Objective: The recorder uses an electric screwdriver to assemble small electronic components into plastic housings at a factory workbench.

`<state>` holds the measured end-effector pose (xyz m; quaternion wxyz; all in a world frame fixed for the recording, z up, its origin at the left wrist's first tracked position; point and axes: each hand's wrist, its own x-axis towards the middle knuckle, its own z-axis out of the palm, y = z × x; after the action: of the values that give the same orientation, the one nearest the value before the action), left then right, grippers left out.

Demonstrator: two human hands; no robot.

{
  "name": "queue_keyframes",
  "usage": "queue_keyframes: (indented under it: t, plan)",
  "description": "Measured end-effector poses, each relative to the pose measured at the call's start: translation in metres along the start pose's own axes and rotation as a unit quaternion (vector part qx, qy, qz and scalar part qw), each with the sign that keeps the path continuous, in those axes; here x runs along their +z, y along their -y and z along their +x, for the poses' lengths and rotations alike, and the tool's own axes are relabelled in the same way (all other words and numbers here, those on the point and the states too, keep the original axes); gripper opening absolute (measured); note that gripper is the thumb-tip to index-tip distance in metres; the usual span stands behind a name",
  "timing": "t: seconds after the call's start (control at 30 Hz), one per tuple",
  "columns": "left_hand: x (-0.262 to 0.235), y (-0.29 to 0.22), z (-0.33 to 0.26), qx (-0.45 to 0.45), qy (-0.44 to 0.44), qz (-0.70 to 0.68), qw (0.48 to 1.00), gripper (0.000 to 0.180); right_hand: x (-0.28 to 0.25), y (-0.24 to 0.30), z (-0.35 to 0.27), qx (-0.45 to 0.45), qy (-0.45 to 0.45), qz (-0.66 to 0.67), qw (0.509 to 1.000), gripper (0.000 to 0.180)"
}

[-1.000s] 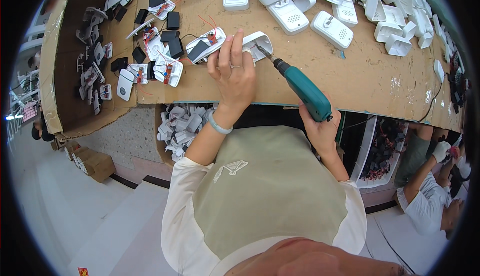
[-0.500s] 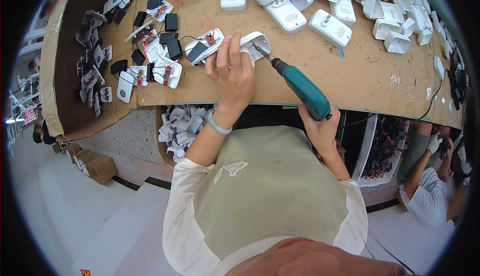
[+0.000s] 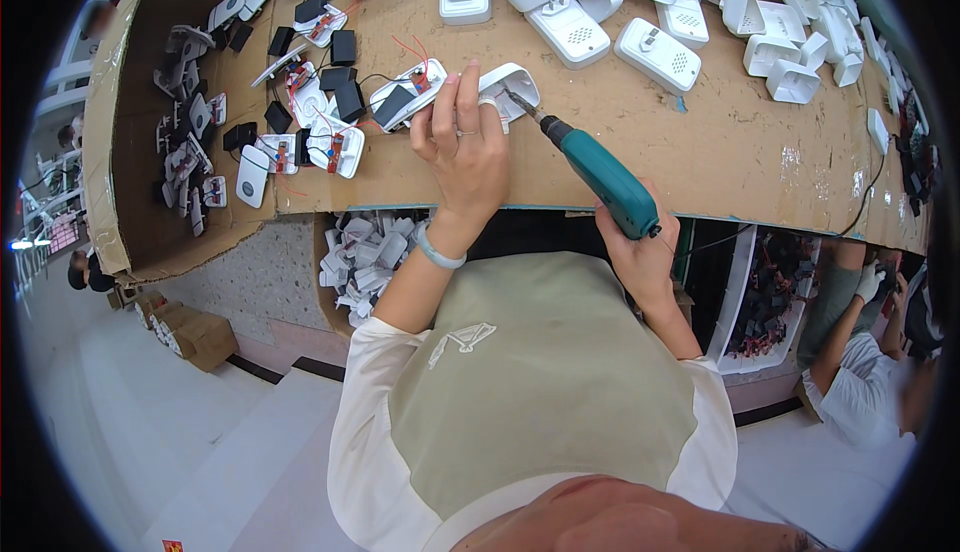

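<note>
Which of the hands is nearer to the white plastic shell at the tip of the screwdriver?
Left. The left hand rests on the white shell, fingers touching it. The right hand is farther back, below the table edge, gripping the teal electric screwdriver.

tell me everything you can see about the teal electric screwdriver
The teal electric screwdriver is a slim, pistol-less, tube-shaped tool with a teal plastic-looking body, a dark collar and a thin metal bit at its front. It lies slanted, bit end up-left, handle end down-right, over the front edge of the cardboard-covered table. The right hand grips its rear end. The bit tip reaches into the white plastic shell that the left hand presses down. A thin dark cable seems to trail from its rear.
</note>
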<state>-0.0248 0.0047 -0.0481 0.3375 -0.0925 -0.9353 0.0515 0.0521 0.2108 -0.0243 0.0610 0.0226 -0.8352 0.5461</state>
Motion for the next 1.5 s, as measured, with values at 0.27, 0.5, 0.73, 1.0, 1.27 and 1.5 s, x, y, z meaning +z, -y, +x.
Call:
queue_keyframes:
  t: [0.27, 0.5, 0.73, 1.0, 1.27, 1.5]
  plan:
    - [-0.0010, -0.0003, 0.0002, 0.001, 0.000, 0.002, 1.000, 0.015, -0.0010, -0.0012, -0.0030, 0.004, -0.005, 0.000, 1.000, 0.025]
    - [-0.0001, -0.0021, 0.0006, -0.015, -0.021, -0.012, 1.000, 0.011, 0.0011, -0.0026, -0.0007, 0.004, -0.008, 0.021, 1.000, 0.027]
    - [0.0030, 0.0000, -0.0008, 0.000, -0.007, 0.004, 1.000, 0.016, -0.0004, -0.0008, 0.0016, 0.001, 0.001, 0.013, 1.000, 0.027]
    - [0.0025, -0.0002, -0.0004, -0.004, -0.007, -0.001, 1.000, 0.016, -0.0025, 0.0007, 0.0009, 0.012, 0.017, 0.005, 1.000, 0.026]
    - [0.0031, -0.0003, 0.0008, 0.000, -0.006, -0.007, 1.000, 0.014, 0.0001, -0.0012, 0.0023, -0.006, -0.002, 0.008, 1.000, 0.026]
    - [0.0016, -0.0012, 0.0016, -0.005, -0.003, -0.009, 1.000, 0.014, -0.0010, -0.0039, 0.0018, -0.003, 0.008, 0.002, 1.000, 0.026]
